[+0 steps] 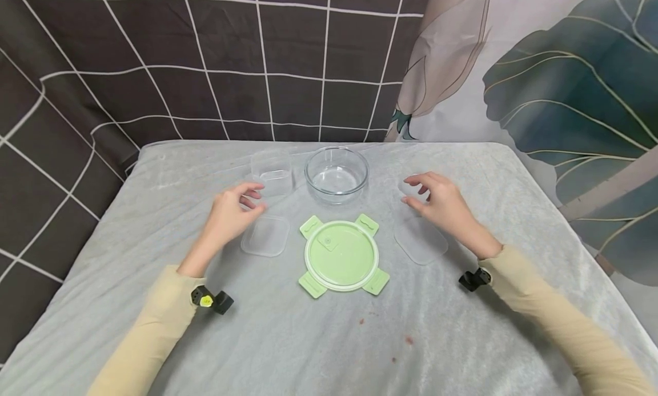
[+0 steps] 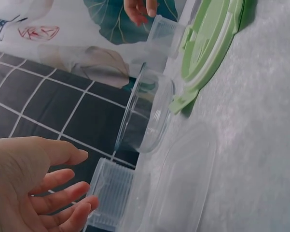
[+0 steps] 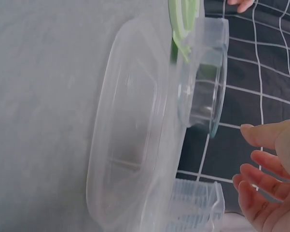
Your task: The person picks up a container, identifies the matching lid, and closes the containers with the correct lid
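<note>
My left hand (image 1: 233, 213), its fingers loosely bent and holding nothing, hovers beside a clear square plastic container (image 1: 272, 166). Just in front of that container lies a translucent square lid (image 1: 265, 236). On the other side, my right hand (image 1: 439, 200) is also relaxed, with nothing between thumb and fingers. It partly hides a second clear plastic container (image 3: 195, 205), and another translucent lid (image 1: 424, 244) lies flat below it. Between the hands stands a round glass bowl (image 1: 336, 199). A round green lid (image 1: 341, 256) with clip tabs folded outward lies nearer me.
A grey cloth (image 1: 247, 339) covers the table, with a few small reddish spots near its front. Behind the table hang a dark curtain with a white grid (image 1: 221, 47) and, at right, a leaf-patterned curtain (image 1: 581, 116).
</note>
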Demonstrator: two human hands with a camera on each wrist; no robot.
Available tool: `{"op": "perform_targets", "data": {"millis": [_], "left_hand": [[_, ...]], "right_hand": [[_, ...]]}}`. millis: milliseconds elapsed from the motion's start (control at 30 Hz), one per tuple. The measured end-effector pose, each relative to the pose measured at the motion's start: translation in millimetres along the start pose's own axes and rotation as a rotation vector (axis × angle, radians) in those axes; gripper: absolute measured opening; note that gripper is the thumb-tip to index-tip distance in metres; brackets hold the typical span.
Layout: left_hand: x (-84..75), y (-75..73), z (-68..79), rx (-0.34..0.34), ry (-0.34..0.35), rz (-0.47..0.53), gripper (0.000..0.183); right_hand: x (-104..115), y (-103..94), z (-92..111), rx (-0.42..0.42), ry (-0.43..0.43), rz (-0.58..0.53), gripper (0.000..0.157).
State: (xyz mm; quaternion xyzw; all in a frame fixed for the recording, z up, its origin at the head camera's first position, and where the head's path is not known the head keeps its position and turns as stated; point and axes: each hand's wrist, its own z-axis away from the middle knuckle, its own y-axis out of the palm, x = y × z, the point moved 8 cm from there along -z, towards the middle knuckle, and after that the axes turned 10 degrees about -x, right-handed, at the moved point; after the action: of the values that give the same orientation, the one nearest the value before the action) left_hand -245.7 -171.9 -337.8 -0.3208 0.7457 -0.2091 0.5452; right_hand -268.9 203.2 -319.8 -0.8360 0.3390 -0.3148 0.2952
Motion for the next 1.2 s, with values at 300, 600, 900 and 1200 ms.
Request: {"op": "perform_targets", "data": {"millis": [300,600,900,1200], "left_hand": [[-2.4,18.2,1.8,0.082,-0.057,0.055,0.046],[-11.4,40.5,2.7,0.209,-0.082,0.144,0.052],[-18.4,60.3,4.0,0.311,-0.092,0.163,0.054],[-22.5,75.0,5.7,0.369,-0.119,0.186,0.057]], "right_hand": [[5,17.1,0,0.063,0.038,-0.066,0.038],[4,37.5,5,0.193,0.149,-0.13,0.041],[-1,56.7,14,0.317,0.277,-0.176,0.042],[7,70.6,19,0.377,0.314,-0.224,0.042]]}}
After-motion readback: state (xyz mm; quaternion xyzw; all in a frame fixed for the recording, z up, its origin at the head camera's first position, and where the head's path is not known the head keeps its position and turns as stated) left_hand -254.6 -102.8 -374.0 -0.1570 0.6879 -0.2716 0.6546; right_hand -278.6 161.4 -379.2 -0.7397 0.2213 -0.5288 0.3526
